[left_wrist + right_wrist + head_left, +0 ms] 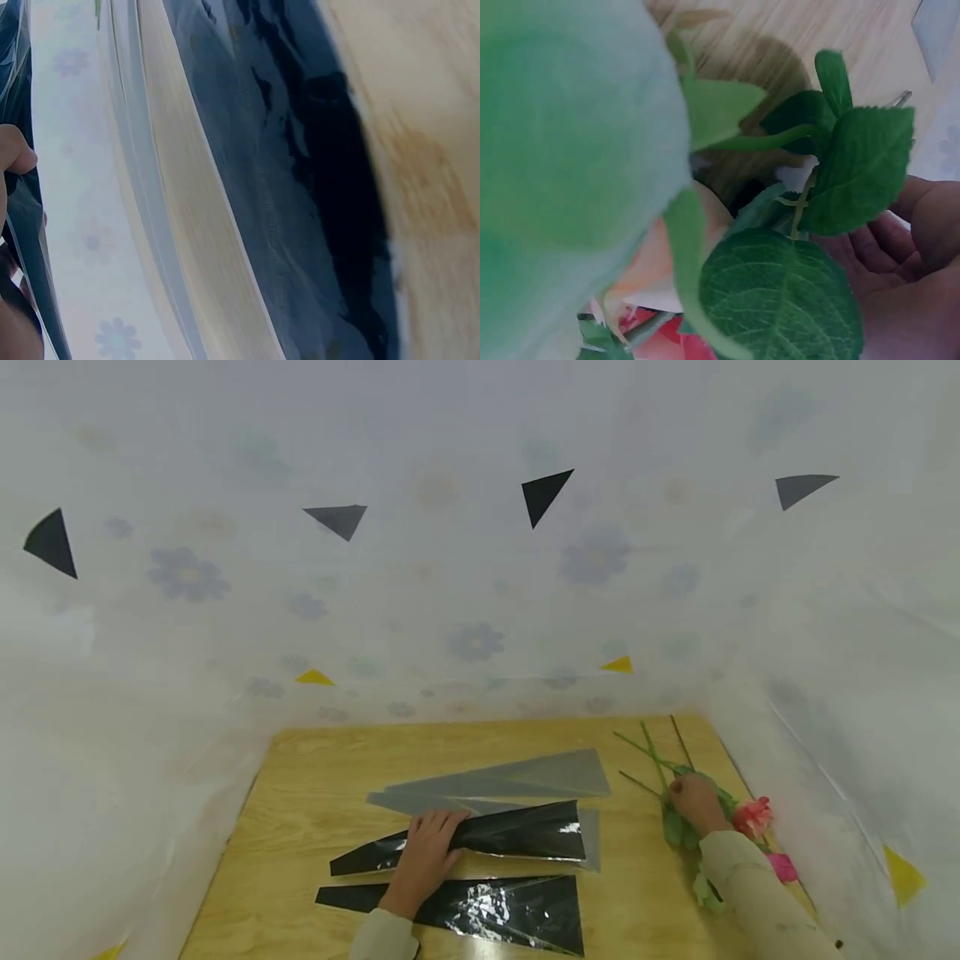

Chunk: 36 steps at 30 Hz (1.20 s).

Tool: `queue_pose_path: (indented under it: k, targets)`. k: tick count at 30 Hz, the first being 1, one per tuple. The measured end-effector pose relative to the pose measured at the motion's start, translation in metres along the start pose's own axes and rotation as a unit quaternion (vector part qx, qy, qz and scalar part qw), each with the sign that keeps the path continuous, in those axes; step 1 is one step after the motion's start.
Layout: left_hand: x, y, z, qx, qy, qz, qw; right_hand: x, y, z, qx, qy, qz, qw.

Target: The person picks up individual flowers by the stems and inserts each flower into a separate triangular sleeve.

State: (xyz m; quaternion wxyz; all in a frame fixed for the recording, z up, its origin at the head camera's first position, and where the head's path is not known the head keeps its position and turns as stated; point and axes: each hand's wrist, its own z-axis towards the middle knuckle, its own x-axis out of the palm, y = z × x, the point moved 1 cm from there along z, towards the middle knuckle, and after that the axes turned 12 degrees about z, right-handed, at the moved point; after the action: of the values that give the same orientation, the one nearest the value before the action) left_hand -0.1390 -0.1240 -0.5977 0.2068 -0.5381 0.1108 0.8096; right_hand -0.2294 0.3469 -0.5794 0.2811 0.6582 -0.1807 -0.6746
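My left hand (426,858) pinches a black plastic flower sleeve (528,832) at its middle; the left wrist view shows the thumb (16,150) against the film. A second black sleeve (517,910) lies flat nearer to me, partly under my left forearm. At the right of the table, my right hand (699,803) has its fingers curled round stems of artificial flowers. Among them are a coral-pink flower (752,817) and a magenta one (783,867). Close to the right wrist camera are a blurred pale-green bloom (577,187) and dark green leaves (784,292).
Translucent grey sleeves (532,774) lie behind the black ones. Several thin stems (651,752) point toward the table's back edge. Whitish walls (472,593) with flower prints and stuck-on triangles enclose the wooden table (292,827) at the back and sides.
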Motion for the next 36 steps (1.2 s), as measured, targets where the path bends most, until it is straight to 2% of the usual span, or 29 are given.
queue_pose_path:
  k: [4, 9, 18, 23, 30, 36]
  targets:
    - [0.000, -0.001, -0.001, 0.004, 0.010, 0.001, 0.9999, 0.005, -0.009, -0.006, 0.023, 0.014, 0.020, 0.999]
    - [0.000, -0.001, 0.001, 0.001, 0.012, -0.008, 0.9999, 0.007, -0.016, 0.000, 0.037, 0.030, 0.033, 0.998]
    - [0.001, 0.003, 0.001, 0.003, 0.007, -0.004, 1.0000, 0.008, -0.009, 0.006, 0.047, 0.051, 0.060, 0.996]
    - [0.000, 0.011, -0.002, 0.000, -0.002, 0.009, 1.0000, 0.003, 0.005, 0.011, 0.040, 0.052, 0.080, 0.995]
    - [-0.003, 0.026, -0.003, -0.017, -0.004, 0.021, 0.9996, -0.016, 0.043, 0.008, -0.016, 0.032, 0.093, 0.995]
    - [-0.007, 0.037, -0.004, -0.036, 0.009, 0.024, 0.9990, -0.030, 0.072, 0.001, -0.065, 0.048, 0.066, 0.995]
